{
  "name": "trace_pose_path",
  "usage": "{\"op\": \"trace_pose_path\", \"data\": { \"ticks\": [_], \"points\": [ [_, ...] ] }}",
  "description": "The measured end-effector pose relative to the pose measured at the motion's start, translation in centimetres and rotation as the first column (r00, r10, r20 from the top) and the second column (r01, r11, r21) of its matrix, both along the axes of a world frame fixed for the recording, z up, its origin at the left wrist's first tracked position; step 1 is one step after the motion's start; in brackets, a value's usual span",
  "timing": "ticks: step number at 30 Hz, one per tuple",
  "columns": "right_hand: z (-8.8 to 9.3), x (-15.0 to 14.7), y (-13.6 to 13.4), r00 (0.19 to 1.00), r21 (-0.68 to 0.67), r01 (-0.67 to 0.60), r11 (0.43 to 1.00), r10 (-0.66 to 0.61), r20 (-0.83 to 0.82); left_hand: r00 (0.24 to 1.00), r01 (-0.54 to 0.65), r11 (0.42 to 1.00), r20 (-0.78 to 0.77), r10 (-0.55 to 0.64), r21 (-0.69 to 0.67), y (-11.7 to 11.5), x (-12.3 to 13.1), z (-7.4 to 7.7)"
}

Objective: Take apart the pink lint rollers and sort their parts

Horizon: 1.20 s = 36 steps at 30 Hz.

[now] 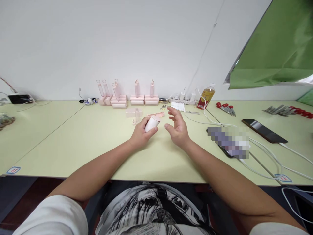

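My left hand (143, 133) is closed around a white lint roll (152, 124) with a pink end, holding it tilted just above the table. To its right, my right hand (178, 128) is raised with fingers apart and nothing in it. Behind the roll lies a flat pink strip-like piece (157, 114). Left of that strip are a clear pinkish cover (130, 113) and an upright translucent pink handle (137, 115). Several pink lint rollers (119, 101) stand along the wall with their handles pointing up.
A drink bottle (206, 96) and a power strip (187, 100) stand by the wall. Tweezers (192, 112) lie before them. At right are phones (264, 130), white cables (266, 151) and red-handled tools (226, 108). Another device (21, 99) lies far left.
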State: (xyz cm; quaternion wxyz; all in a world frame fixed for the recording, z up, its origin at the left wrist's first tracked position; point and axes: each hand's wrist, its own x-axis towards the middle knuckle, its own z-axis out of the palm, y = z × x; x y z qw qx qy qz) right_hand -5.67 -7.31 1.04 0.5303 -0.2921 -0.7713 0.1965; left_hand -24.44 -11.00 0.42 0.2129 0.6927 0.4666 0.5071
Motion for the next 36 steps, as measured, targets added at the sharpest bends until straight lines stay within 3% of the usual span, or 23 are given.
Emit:
{"op": "trace_pose_path", "data": {
  "ticks": [5,7,10,13,15,17,21,25,27,32,36],
  "points": [
    [0.5,-0.4,-1.1,0.993,0.091,0.114,0.989,-0.114,-0.007,0.998,0.047,0.998,0.049,-0.045,-0.036,0.4,-0.5,-0.2],
    [0.7,-0.7,-1.6,0.996,0.082,0.021,0.996,-0.028,0.086,0.996,0.069,0.998,0.058,-0.069,-0.01,0.4,-0.5,-0.4],
    [0.7,-0.7,-1.6,0.959,-0.04,-0.176,0.984,0.181,0.218,0.992,0.112,0.994,0.065,-0.111,-0.01,0.4,-0.7,-0.5],
    [0.0,-0.5,-0.4,0.979,-0.117,-0.149,0.982,0.163,0.123,0.976,0.122,0.99,0.191,-0.108,-0.064,0.8,-1.2,0.0],
    [-0.8,-0.7,0.4,0.973,-0.128,-0.119,0.985,0.141,0.18,0.94,0.101,0.993,0.333,-0.074,-0.065,1.2,-1.8,0.7],
    [-1.7,-1.3,0.9,0.916,-0.13,-0.127,0.983,0.166,0.364,0.887,0.063,0.997,0.46,-0.036,-0.044,1.7,-2.5,1.3],
    [-2.7,-3.0,0.6,0.681,-0.21,-0.181,0.961,0.276,0.678,0.763,-0.159,0.982,0.62,0.185,-0.098,2.6,-3.3,2.0],
    [-2.3,-3.9,0.0,0.538,-0.275,-0.173,0.946,0.324,0.778,0.698,-0.287,0.938,0.628,0.344,-0.194,2.8,-3.4,2.3],
    [-2.1,-3.9,-0.1,0.529,-0.27,-0.162,0.949,0.314,0.788,0.683,-0.288,0.933,0.637,0.357,-0.214,2.8,-3.4,2.4],
    [-2.0,-3.8,0.1,0.607,-0.159,-0.124,0.979,0.202,0.769,0.657,-0.292,0.929,0.658,0.369,-0.229,2.8,-3.6,2.8],
    [-2.2,-4.2,0.4,0.53,-0.214,-0.179,0.96,0.277,0.801,0.629,-0.318,0.915,0.666,0.4,-0.248,3.0,-3.9,2.9]
  ]
}}
